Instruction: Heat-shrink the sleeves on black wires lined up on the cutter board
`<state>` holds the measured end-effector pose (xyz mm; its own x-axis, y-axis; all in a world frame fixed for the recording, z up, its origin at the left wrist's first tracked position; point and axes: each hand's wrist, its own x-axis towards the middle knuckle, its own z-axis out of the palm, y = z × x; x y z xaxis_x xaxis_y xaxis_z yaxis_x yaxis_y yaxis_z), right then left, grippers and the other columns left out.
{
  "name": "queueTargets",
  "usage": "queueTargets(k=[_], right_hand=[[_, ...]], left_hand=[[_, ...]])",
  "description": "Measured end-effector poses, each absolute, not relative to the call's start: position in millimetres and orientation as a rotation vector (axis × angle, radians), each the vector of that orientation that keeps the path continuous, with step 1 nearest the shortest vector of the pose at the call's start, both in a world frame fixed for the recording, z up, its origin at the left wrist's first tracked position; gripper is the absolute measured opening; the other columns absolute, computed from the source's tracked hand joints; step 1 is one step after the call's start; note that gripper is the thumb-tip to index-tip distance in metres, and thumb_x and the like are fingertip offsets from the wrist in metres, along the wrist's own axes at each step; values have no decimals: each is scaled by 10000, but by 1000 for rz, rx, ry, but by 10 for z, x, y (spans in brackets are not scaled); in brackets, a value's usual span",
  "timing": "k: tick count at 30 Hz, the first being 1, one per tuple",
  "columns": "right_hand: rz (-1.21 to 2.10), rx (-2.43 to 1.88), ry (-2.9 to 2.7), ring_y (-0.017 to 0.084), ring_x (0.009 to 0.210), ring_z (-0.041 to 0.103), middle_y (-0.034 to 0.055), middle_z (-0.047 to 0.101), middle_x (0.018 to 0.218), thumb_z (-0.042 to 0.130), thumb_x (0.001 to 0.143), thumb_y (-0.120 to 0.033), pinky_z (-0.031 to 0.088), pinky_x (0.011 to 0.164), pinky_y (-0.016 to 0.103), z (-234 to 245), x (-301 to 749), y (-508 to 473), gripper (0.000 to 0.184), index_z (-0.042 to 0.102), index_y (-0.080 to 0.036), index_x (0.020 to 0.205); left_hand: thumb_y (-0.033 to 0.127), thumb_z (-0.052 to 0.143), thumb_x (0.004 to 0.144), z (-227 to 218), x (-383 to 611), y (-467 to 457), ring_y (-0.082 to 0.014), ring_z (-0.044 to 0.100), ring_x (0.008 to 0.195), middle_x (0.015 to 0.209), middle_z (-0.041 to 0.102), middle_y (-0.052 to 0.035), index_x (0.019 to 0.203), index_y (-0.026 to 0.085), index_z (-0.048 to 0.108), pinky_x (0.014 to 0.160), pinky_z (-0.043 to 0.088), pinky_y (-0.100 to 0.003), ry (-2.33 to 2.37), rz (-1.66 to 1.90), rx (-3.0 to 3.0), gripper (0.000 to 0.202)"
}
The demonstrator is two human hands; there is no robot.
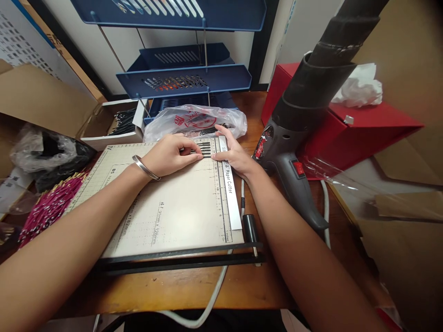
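Note:
A beige paper cutter board (166,207) with a printed grid lies on the wooden desk. Near its far right corner a row of thin black tubes (205,149) lies side by side on the board. My left hand (169,154), with a metal bangle at the wrist, rests palm down with its fingers lying flat on the left ends of the tubes. My right hand (232,154) is at the white strip labelled Paper Cutter (231,189); its fingers touch the right ends of the tubes and the strip. The cutter's black handle (249,228) lies at the near right.
A grey heat gun (294,138) stands right of the board beside a red box (346,133). A clear plastic bag (194,119) lies behind the board, with a blue tray rack (183,78) beyond. Pink-tipped sticks (51,203) and a white box of black tubes (121,124) are left.

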<state>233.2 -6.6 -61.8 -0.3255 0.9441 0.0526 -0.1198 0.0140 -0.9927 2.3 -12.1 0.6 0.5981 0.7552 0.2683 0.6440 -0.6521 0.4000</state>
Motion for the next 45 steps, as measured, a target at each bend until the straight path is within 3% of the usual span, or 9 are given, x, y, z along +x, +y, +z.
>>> queueTargets(k=[21,32,39,45], right_hand=[[1496,-939,-1325,230,1022,590,64,434,1552,768,578,-207,592,945,433,-600,2293,-74,1030,455,-350,1548],[1486,-936,-1339,255,1112,603,80,400,1589,804,565,-238,548,1082,479,-600,2300,-80,1068,427,-329,1560],[1498,-945,-1353,254,1096,618,69,418,1576,799,575,-219,576,1059,487,-591,2310,-72,1082,421,-355,1580],[1476,-963,-1355,294,1234,598,77,410,1594,792,569,-211,529,1155,511,-565,2308,-81,1055,448,-333,1559]], left_hand=[[405,707,928,9,24,-122,-148,526,619,637,660,-5,881,197,848,661,392,-293,1117,647,2555,256],[414,714,932,-22,12,-105,-148,533,626,659,678,-12,879,202,849,648,381,-293,1125,659,2550,257],[421,719,928,-32,22,-105,-154,547,646,682,692,-18,882,205,853,658,387,-296,1142,660,2542,258],[419,720,947,-8,21,-119,-160,559,654,694,696,-20,892,204,844,678,407,-303,1149,628,2556,254]])
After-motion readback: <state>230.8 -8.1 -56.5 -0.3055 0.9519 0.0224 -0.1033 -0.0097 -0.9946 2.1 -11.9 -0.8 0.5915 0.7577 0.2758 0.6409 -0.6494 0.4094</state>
